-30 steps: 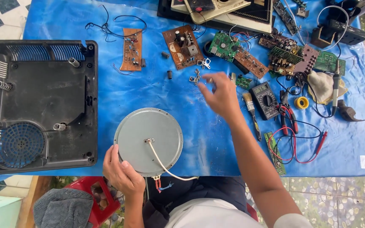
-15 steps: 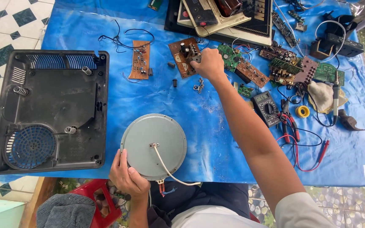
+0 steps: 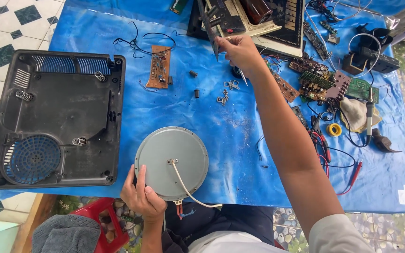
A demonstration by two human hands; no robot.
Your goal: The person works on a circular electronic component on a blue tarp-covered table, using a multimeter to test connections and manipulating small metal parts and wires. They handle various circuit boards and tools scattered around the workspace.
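My left hand [image 3: 141, 197] grips the near rim of a round grey metal disc [image 3: 172, 159] lying flat at the front edge of the blue sheet [image 3: 240, 140]. A white wire [image 3: 188, 187] runs from the disc's centre over its edge. My right hand [image 3: 240, 54] reaches far across the table and holds a brown circuit board [image 3: 208, 23] lifted on edge. A thin metal tool [image 3: 243, 77] sticks down out of the same hand. Small metal brackets and screws [image 3: 226, 91] lie just below that hand.
A black plastic cooker base [image 3: 52, 117] with a fan grille fills the left side. A second brown board [image 3: 158, 65] lies beside it. Several circuit boards [image 3: 319, 79], red test leads [image 3: 324, 150], a yellow roll [image 3: 334, 130] and a soldering iron [image 3: 369, 117] crowd the right. An opened appliance [image 3: 263, 18] sits at the back.
My right hand reached further back and tipped the brown circuit board up off the sheet onto its edge. The left hand stayed on the disc's rim.
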